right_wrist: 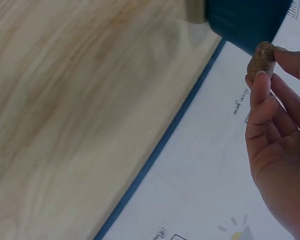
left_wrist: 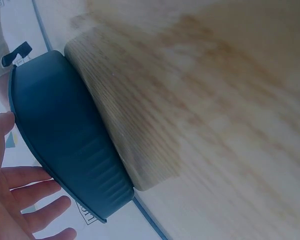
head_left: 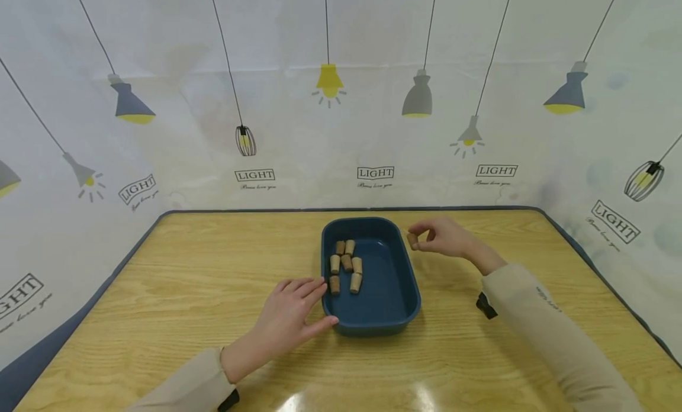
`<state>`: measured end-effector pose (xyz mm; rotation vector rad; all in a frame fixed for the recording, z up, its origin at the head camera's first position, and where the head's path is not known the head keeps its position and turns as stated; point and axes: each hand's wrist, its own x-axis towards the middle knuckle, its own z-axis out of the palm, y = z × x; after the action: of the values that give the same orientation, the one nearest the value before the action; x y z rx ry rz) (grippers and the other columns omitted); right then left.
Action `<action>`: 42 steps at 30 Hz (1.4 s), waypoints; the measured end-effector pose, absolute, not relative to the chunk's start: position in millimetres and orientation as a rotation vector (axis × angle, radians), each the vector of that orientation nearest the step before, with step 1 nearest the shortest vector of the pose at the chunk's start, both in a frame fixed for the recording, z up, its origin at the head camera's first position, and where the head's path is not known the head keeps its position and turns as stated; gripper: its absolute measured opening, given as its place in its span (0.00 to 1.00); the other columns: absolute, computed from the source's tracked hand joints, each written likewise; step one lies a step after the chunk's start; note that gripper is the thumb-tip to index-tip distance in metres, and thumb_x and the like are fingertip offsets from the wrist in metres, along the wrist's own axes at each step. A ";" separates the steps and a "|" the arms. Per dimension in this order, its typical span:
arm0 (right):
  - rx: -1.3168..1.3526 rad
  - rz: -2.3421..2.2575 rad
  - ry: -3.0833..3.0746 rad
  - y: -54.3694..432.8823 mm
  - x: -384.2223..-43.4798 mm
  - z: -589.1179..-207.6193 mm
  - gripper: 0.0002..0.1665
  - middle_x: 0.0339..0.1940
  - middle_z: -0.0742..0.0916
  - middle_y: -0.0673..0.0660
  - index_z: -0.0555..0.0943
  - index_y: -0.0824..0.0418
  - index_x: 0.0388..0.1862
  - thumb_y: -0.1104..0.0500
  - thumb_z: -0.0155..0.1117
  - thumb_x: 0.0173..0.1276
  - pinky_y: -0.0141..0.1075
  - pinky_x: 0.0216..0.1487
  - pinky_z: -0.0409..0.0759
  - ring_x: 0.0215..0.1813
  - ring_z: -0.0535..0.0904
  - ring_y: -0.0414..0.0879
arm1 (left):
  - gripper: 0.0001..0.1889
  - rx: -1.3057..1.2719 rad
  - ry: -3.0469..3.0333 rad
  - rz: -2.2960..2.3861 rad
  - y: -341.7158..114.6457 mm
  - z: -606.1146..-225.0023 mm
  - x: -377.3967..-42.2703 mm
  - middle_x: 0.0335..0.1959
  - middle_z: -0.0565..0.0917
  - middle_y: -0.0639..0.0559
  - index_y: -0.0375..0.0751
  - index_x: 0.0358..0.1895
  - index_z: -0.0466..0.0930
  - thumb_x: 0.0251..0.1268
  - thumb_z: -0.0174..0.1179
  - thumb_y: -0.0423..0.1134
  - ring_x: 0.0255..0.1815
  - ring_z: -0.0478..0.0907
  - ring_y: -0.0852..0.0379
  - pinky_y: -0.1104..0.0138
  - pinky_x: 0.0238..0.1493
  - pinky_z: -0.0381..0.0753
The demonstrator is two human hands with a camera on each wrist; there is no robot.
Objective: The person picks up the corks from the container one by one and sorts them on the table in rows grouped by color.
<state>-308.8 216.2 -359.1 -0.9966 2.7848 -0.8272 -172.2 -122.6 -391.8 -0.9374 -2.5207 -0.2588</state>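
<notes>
A dark blue rectangular tray with rounded corners stands on the wooden table. Inside it, toward its left half, several cork stoppers stand or lean close together, some light and some darker brown. My left hand touches the tray's left rim with fingers spread; in the left wrist view its thumb and fingertips meet the rim. Just outside the tray's far right side, my right hand pinches one brown cork stopper between thumb and fingers.
The light wood table reaches to a dark blue border at the back and sides. Behind it rises a pale wall covering printed with hanging lamps. A black strap shows at the right sleeve.
</notes>
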 end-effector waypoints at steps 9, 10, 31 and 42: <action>-0.969 -0.807 2.798 227.4 -314.0 -381.1 0.22 0.42 0.81 0.60 0.76 0.70 0.49 0.61 0.63 0.57 0.40 0.36 0.75 0.35 0.77 0.46 | 0.32 -0.936 -2.534 -0.247 -122.6 -391.4 -172.4 0.50 0.76 0.49 0.39 0.49 0.79 0.55 0.48 0.64 0.50 0.71 0.52 0.56 0.47 0.69; -0.964 -0.806 2.799 228.1 -313.9 -382.6 0.22 0.42 0.81 0.61 0.76 0.70 0.49 0.61 0.63 0.57 0.40 0.36 0.75 0.35 0.77 0.48 | 0.32 -0.936 -2.536 -0.247 -122.6 -390.9 -172.2 0.50 0.76 0.49 0.39 0.49 0.79 0.55 0.49 0.64 0.50 0.71 0.52 0.56 0.47 0.69; -0.923 -0.785 2.805 242.2 -316.2 -399.2 0.21 0.43 0.80 0.66 0.74 0.74 0.49 0.65 0.61 0.57 0.42 0.37 0.74 0.37 0.76 0.52 | 0.33 -0.930 -2.564 -0.239 -123.0 -389.0 -170.7 0.51 0.76 0.49 0.40 0.50 0.78 0.54 0.49 0.65 0.51 0.71 0.52 0.56 0.47 0.68; -0.886 -0.800 2.798 247.2 -318.8 -405.5 0.21 0.44 0.79 0.67 0.73 0.75 0.49 0.66 0.60 0.56 0.43 0.39 0.74 0.39 0.76 0.53 | 0.33 -0.926 -2.551 -0.245 -122.5 -389.0 -171.0 0.51 0.76 0.49 0.40 0.50 0.78 0.54 0.49 0.64 0.51 0.71 0.52 0.57 0.47 0.68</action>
<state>-318.8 247.2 -405.5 -0.8862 2.7975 -0.7999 -171.0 -122.5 -389.0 -0.9260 -2.5512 -0.2451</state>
